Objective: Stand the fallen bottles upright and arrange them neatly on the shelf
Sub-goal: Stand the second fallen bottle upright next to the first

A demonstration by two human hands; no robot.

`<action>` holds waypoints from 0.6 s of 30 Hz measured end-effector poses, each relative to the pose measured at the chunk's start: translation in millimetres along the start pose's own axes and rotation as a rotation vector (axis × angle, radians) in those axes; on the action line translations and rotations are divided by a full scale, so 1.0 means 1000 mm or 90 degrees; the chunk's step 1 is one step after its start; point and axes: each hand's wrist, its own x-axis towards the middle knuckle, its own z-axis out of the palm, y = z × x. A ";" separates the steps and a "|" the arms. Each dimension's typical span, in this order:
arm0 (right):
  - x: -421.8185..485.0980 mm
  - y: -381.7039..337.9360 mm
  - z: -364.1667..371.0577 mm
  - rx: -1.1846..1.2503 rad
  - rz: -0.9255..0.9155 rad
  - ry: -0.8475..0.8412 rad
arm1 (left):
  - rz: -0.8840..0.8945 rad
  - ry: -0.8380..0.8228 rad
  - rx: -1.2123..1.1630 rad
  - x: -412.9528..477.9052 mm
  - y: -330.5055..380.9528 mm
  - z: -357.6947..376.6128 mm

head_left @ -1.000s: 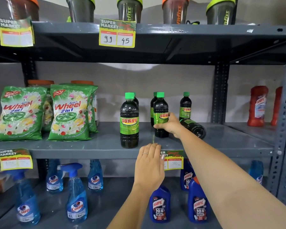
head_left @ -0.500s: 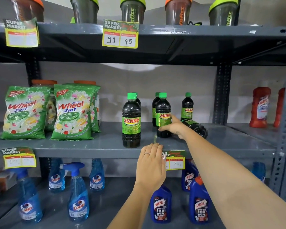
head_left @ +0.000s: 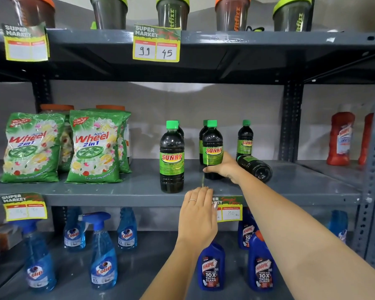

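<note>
Dark Sunny bottles with green caps stand on the grey middle shelf [head_left: 301, 189]. One upright bottle [head_left: 172, 156] stands at the front, alone. My right hand [head_left: 224, 169] grips the lower part of a second upright Sunny bottle [head_left: 212, 146], which rests on the shelf. Just right of that hand a fallen Sunny bottle [head_left: 254, 167] lies on its side, base toward me. Another upright bottle [head_left: 244, 139] stands behind it, and others are partly hidden behind the front ones. My left hand [head_left: 198, 215] hovers flat, fingers together, at the shelf's front edge, holding nothing.
Green Wheel detergent bags [head_left: 93, 148] fill the left of the shelf. Red Harpic bottles [head_left: 340, 137] stand at the right, past a steel upright [head_left: 291, 120]. Below are blue Colin sprays [head_left: 103, 254] and Harpic bottles [head_left: 211, 269]. Shaker cups [head_left: 171, 11] line the top shelf.
My right hand has slid down the held bottle from its label to its lower part, and the bottle sits slightly further forward. My left hand has barely moved.
</note>
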 end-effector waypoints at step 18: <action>-0.043 -0.004 -0.011 -0.073 -0.015 0.036 | 0.010 -0.038 0.037 0.000 0.000 -0.004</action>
